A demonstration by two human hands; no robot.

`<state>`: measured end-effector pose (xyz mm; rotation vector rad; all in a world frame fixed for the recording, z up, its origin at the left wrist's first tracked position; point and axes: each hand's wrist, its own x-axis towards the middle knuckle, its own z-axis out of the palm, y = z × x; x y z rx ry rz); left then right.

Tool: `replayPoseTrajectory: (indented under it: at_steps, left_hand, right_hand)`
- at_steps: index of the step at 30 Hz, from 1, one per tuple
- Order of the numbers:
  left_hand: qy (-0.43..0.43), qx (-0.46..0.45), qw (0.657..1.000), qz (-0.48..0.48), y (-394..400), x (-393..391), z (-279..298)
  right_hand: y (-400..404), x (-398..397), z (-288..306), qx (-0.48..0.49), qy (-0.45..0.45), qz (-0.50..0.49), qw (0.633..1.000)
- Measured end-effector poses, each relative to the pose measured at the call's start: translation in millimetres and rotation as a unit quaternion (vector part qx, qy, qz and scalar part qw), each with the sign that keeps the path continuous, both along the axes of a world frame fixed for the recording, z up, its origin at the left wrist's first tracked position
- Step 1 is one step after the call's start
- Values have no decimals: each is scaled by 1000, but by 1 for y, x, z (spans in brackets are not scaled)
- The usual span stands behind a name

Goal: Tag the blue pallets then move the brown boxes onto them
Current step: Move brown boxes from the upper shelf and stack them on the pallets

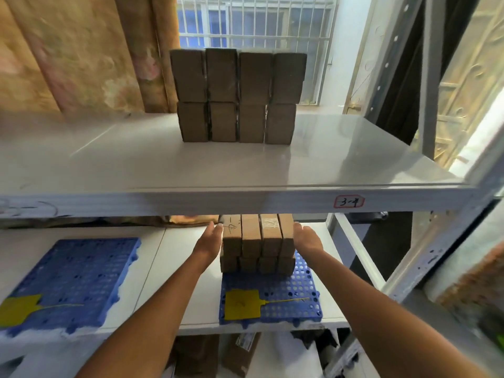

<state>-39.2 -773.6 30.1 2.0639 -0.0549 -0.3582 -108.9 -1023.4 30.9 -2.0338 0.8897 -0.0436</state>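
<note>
Brown boxes [257,242] on tagged pallet [300,293]; shelf label [349,201] "3-4".

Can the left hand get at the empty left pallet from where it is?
Probably yes. The left hand rests flat on the box stack on the right pallet; the left pallet lies beside it on the same shelf, bearing only a yellow tag, with nothing between them.
</note>
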Motion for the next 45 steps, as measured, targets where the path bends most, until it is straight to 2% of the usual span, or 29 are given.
replayPoseTrajectory:
  at_steps: [6,9,13,16,19,22,28,30,33,35,37,40,43,45]
  left_hand:
    - [-124,138,978,-98,54,15,33]
    - [-170,156,964,-134,87,20,53]
    - [-190,166,957,-146,143,-11,85]
    - [-233,165,949,-134,197,-29,108]
    - [-267,163,936,-162,269,-53,128]
    - [-274,151,943,-116,339,-98,148]
    - [-230,160,958,-54,489,-141,178]
    - [-250,157,955,-31,532,-146,197]
    - [-327,115,938,21,600,-132,223]
    - [-358,72,929,62,635,-109,240]
    - [-370,69,922,92,668,-78,252]
    - [-345,19,933,102,706,-21,269]
    - [-291,-82,947,108,735,38,281]
    - [-268,-100,955,82,746,70,286]
  right_hand:
    - [57,-24,45,-135,-14,-13,991]
    - [109,-36,69,-176,-19,9,984]
    - [196,-65,102,-210,-11,52,976]
    - [261,-88,126,-218,-32,85,972]
    - [337,-111,142,-220,-72,115,966]
    - [415,-125,141,-246,-105,163,950]
    - [589,-125,159,-194,-138,273,932]
    - [636,-117,175,-164,-158,289,930]
    - [712,-99,210,-146,-188,292,926]
    - [748,-85,230,-153,-223,280,921]
    - [779,-57,242,-142,-262,258,919]
    - [807,-4,263,-128,-308,195,922]
    - [826,65,281,-108,-283,157,940]
    - [833,99,286,-72,-265,127,953]
